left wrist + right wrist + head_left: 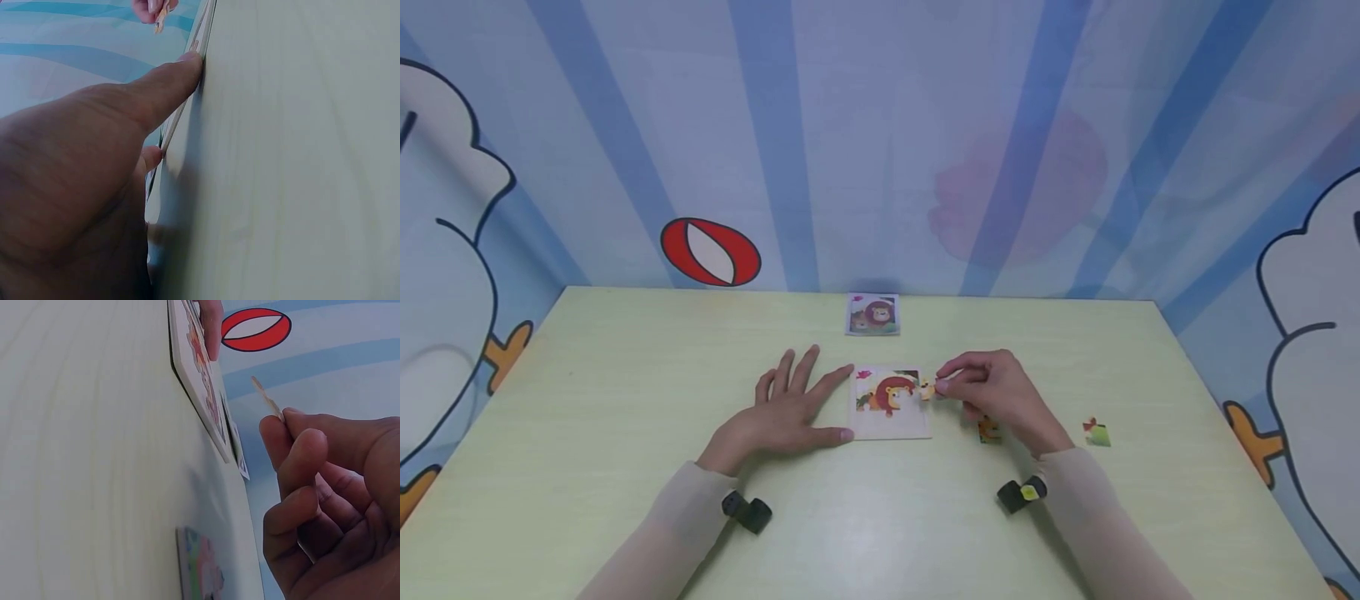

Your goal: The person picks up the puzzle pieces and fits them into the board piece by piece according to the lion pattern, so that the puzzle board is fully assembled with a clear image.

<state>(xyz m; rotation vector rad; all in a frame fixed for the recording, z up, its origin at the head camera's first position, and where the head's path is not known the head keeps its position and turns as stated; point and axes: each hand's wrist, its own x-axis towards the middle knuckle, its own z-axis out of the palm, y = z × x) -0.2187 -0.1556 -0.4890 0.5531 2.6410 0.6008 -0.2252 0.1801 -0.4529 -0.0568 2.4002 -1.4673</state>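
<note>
A square jigsaw board (pixel 891 426) lies on the table, its upper part filled with a lion picture and its lower strip bare white. My left hand (pixel 778 421) is spread at the board's left side, thumb and index fingertip touching its edge. In the left wrist view, the thumb (pixel 159 87) rests along that edge. Between thumb and forefinger, my right hand (pixel 996 387) pinches a jigsaw piece (pixel 927 389) over the board's right edge. The right wrist view shows the jigsaw piece (pixel 269 400) edge-on, held above the board. Partly under the right hand lies an orange jigsaw piece (pixel 988 430).
Farther right on the table (pixel 1150 517) lies a green and red jigsaw piece (pixel 1096 432). A square lion picture (pixel 872 315) lies behind the board, near the table's back edge. A printed cloth backdrop (pixel 865 150) rises behind the table.
</note>
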